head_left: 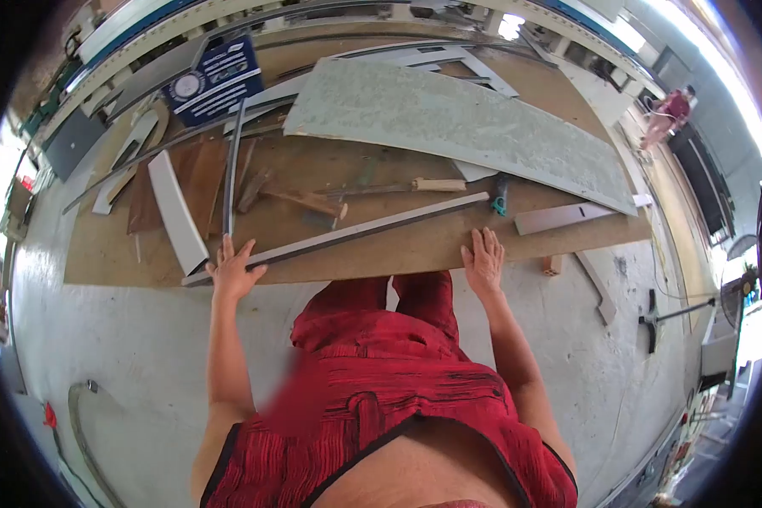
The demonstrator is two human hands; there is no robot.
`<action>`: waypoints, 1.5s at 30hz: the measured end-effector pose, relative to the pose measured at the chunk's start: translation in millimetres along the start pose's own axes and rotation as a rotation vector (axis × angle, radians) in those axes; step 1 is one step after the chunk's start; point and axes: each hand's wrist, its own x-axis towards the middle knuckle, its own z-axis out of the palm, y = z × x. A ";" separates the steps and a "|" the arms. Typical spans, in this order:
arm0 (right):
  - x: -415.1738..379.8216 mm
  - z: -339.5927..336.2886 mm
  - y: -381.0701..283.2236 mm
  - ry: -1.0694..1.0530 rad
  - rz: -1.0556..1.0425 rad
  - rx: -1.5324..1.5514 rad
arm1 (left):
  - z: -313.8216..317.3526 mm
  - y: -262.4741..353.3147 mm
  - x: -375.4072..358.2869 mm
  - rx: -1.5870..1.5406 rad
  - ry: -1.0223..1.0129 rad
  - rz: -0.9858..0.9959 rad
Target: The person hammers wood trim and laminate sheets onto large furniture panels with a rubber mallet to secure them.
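My left hand [234, 269] lies with its fingers spread at the near edge of the brown work table [313, 267], touching the left end of a long grey metal strip [372, 228]. My right hand [483, 256] rests open on the table edge, just below the strip's right end, with nothing held in it. A thin metal bar [233, 173] runs away from beside my left fingertips. Left of that hand is a short white profile [176, 210]. Beyond the strip lie a wooden-handled hammer [309, 201] and a tool with a pale wooden handle [438, 184].
A large pale green board [457, 118] covers the far right of the table. Behind, on the left, stands a blue printed box [216, 80]. Teal-handled scissors [499, 200] and a white piece [563, 217] lie right. Another person [670, 114] is at the far right.
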 end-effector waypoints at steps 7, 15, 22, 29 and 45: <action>1.5 5.9 1.7 0.007 -0.022 -0.026 | 4.8 -1.2 -2.0 -0.009 0.016 -0.044; -3.7 -2.4 -1.0 0.034 0.004 -0.003 | -28.1 1.9 13.4 -0.224 -0.151 -0.038; 0.7 -2.3 -4.6 0.043 -0.002 0.000 | -52.2 38.6 105.6 -1.010 -0.094 0.229; 8.6 -18.1 -8.0 -0.039 0.031 0.086 | -31.7 106.3 250.3 -1.762 -0.226 -0.258; 169.6 -11.8 -83.7 -0.254 -0.337 0.549 | -111.7 159.8 293.4 -1.966 0.075 -0.132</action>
